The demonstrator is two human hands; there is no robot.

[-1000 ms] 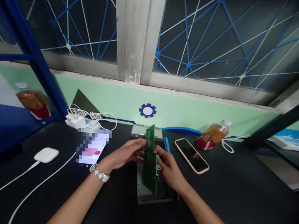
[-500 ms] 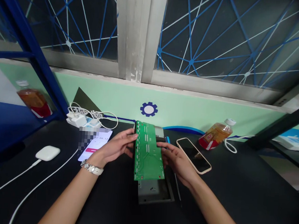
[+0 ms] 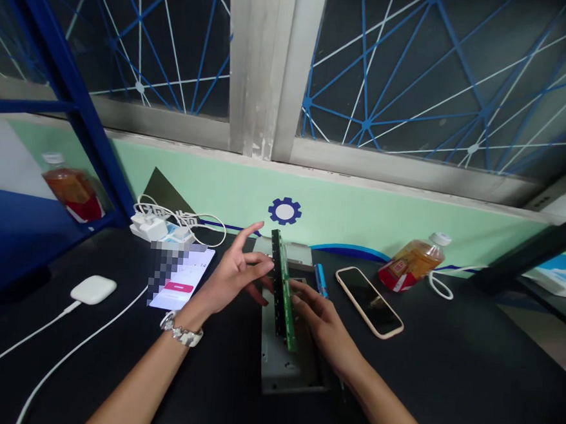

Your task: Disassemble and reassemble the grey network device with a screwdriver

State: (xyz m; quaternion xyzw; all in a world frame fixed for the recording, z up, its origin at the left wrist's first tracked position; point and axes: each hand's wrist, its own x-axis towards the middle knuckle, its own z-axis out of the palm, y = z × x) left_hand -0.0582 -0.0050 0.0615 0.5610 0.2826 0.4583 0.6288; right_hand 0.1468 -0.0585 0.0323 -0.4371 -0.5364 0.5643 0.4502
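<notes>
A green circuit board (image 3: 289, 296) with a black strip (image 3: 278, 283) along its side stands on edge, its narrow side towards me. My right hand (image 3: 321, 318) is closed on its right face. On the left, my left hand (image 3: 235, 273) has its fingers apart and the index finger raised; its thumb and middle fingertips are at the black strip, and whether they press on it I cannot tell. Beneath the board lies a grey metal housing (image 3: 276, 376) on the table. A screwdriver with a blue handle (image 3: 321, 280) lies to the right, its shaft mostly hidden by my right hand.
A phone in a pale case (image 3: 370, 302) lies to the right, before a drink bottle (image 3: 412, 261). To the left are a lit phone (image 3: 186, 276), a white earbud case (image 3: 93, 289) with a cable, and a power strip (image 3: 163, 229). A window wall closes off the back.
The board has turned from showing its green face to standing edge-on. My left hand's fingers have spread and its index finger has lifted. The view has shifted slightly.
</notes>
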